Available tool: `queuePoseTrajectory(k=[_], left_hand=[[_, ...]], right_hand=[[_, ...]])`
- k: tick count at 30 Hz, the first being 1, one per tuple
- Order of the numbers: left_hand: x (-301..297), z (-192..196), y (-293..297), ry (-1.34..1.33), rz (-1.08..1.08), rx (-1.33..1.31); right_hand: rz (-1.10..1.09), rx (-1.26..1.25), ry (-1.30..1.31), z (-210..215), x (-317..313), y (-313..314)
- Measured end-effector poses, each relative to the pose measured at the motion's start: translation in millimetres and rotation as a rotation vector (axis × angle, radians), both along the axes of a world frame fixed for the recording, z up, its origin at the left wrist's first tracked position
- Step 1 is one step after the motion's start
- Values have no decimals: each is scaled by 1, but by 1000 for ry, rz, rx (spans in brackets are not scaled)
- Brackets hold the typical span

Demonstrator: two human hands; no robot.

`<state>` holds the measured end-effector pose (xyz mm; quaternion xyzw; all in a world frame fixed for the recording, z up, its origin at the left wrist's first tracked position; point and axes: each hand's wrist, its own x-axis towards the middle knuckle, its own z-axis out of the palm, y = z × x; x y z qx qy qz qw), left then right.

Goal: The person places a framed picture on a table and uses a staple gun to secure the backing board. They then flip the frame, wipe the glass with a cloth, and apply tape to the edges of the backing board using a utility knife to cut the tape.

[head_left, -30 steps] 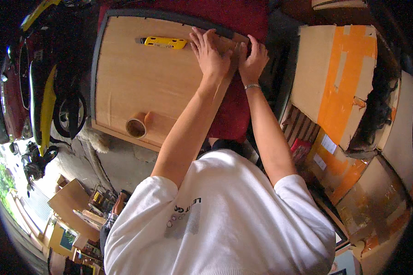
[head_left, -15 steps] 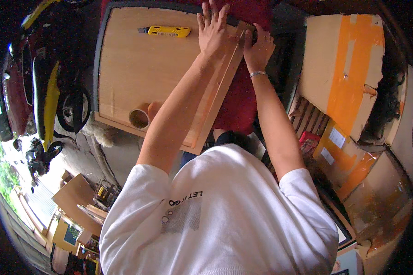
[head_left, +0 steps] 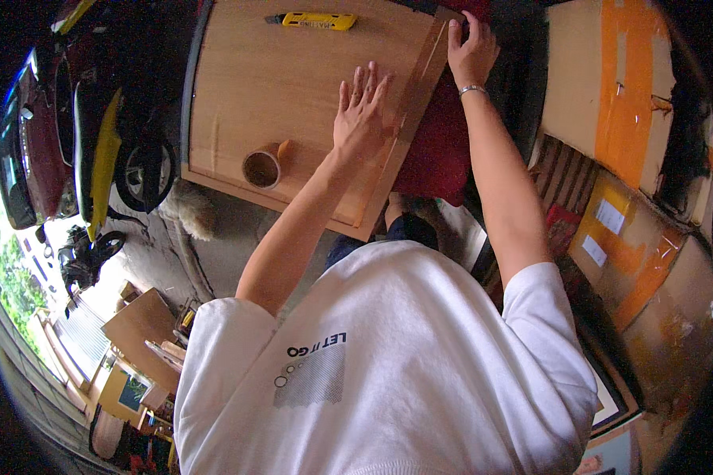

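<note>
A wooden panel (head_left: 309,87) with a dark frame along its far and left sides lies in front of me. A strip of brown tape (head_left: 408,131) runs down its right side. My left hand (head_left: 362,115) rests flat on the panel near that strip, fingers spread and holding nothing. At the far right corner, my right hand (head_left: 474,49) has its thumb and fingers closed round the frame's edge. Towards the near left side stands a roll of brown tape (head_left: 261,168) with a loose orange-brown end. A yellow utility knife (head_left: 318,20) lies at the far side.
Cardboard boxes with orange tape (head_left: 566,71) stack up on the right, beside a slatted wooden piece (head_left: 562,170). A motorbike wheel (head_left: 146,174) and a dark red car (head_left: 43,150) stand at the left. Dark red fabric (head_left: 432,154) shows beside the panel.
My left hand has come back from the far right corner to the panel's middle right. My right hand stays at the corner. The view has shifted, so the panel sits higher and further right.
</note>
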<state>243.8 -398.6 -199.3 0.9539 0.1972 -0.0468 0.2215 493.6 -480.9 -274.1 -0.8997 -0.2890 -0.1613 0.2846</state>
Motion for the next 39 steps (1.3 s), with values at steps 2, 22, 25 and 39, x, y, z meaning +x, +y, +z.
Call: queuePoseTrajectory(k=[2,22,25,39], left_hand=[[-13,2,-4,62,-12,-38],[-60,11,-27,187,-136,72],[-73,12,-33,136,-167,116],[-115,38,-48,413,-193,-61]], right_hand=[[22,-17,20,5,-1,-1],[-18,52,25,2,1,3],[-33,16,9,1,3,3],[-40,19,39,0,3,2]])
